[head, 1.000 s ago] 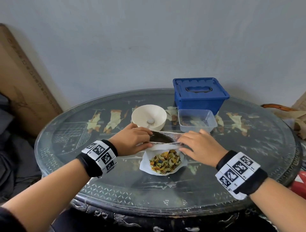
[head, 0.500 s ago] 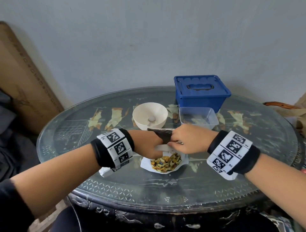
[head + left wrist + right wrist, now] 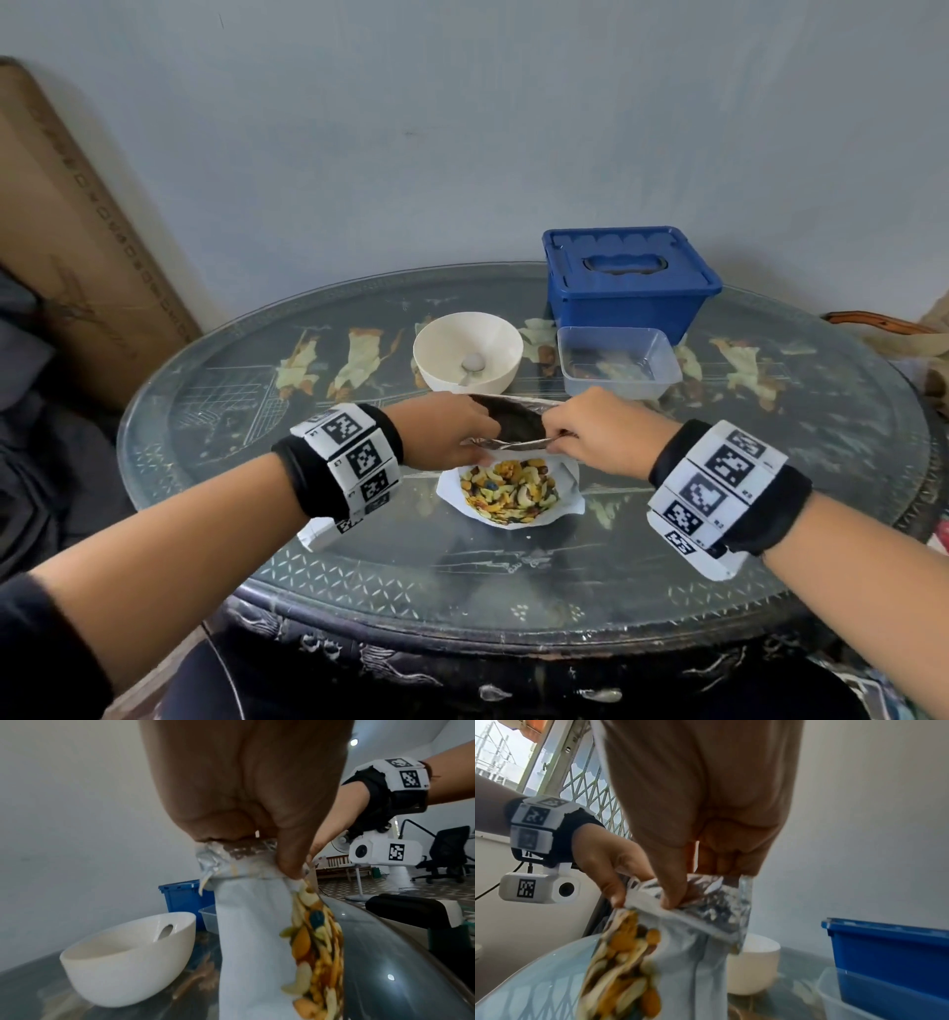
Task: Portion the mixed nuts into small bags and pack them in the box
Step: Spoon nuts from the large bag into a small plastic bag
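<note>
— Both hands are on one thing, right? What have the fingers got?

— Yes. The left hand (image 3: 452,431) and right hand (image 3: 598,437) each pinch the top rim of the nut bag (image 3: 511,491), thumb against curled fingers, with the foil lip clamped between them. From the left wrist the thumb presses the crumpled silver edge (image 3: 231,858) down against the fingers; from the right wrist the thumb (image 3: 672,886) does the same on its side of the mouth.

— And between the two hands?

— The mouth of the bag stands parted, its dark lining showing between the fingertips. Right below them hangs the bag's white front, printed with a picture of mixed nuts; its bottom rests on the glass table (image 3: 513,580).

— What lies beyond the fingers?

— Just past the left fingertips sits a white bowl (image 3: 467,357) with a metal spoon (image 3: 472,366) lying in it. Just past the right fingertips is a clear plastic tub (image 3: 619,362), lidless, near the bag but apart from it. Behind the tub, touching or nearly so, stands the blue box (image 3: 629,282) with its lid on.

— Anything farther out?

— A brown board (image 3: 77,231) leans on the wall, well off to the left.
</note>
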